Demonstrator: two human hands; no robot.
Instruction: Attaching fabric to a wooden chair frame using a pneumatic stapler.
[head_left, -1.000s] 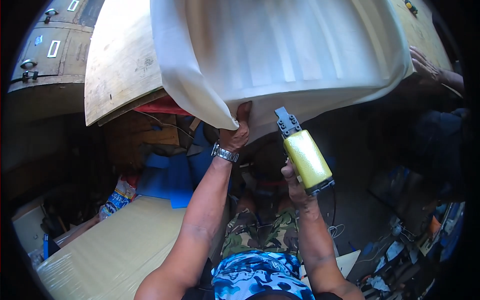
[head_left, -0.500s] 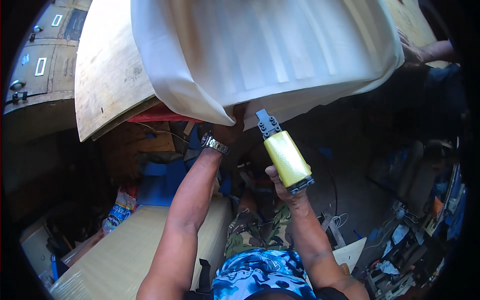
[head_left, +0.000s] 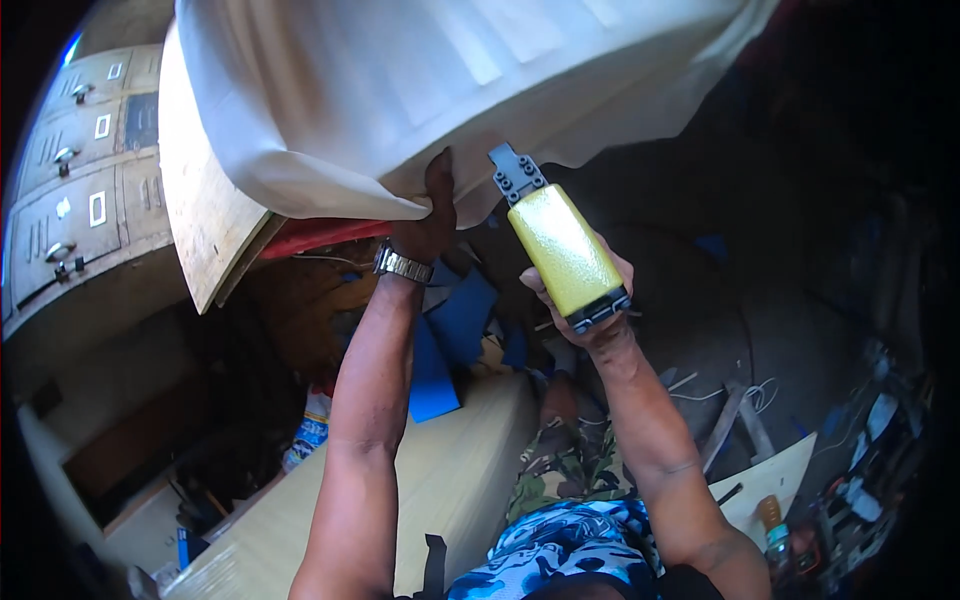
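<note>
A white cover (head_left: 330, 120) of smooth sheet material drapes over a large panel across the top. My left hand (head_left: 425, 225), with a watch on the wrist, is closed on its lower edge, thumb pressed against the turned-under side. Most of that hand's fingers lie in shadow. To the right, my right hand (head_left: 575, 310) is wrapped round a yellow staple gun (head_left: 565, 245) with a grey metal nose. The nose points up toward the cover's edge, a little apart from my left hand. The gun's handle is hidden beneath its body.
A curved plywood sheet (head_left: 205, 200) and red material (head_left: 325, 235) lie under the cover. Metal lockers (head_left: 80, 190) stand at left. Below my left forearm is a long wrapped tan block (head_left: 440, 470), with blue scraps (head_left: 430, 370) beside it. Clutter and a board (head_left: 770, 480) lie at lower right.
The view has shifted, and the cover sits farther up and left in it. My staple gun has moved up, its nose nearer the cover. Another person's hand at the right has gone from view.
</note>
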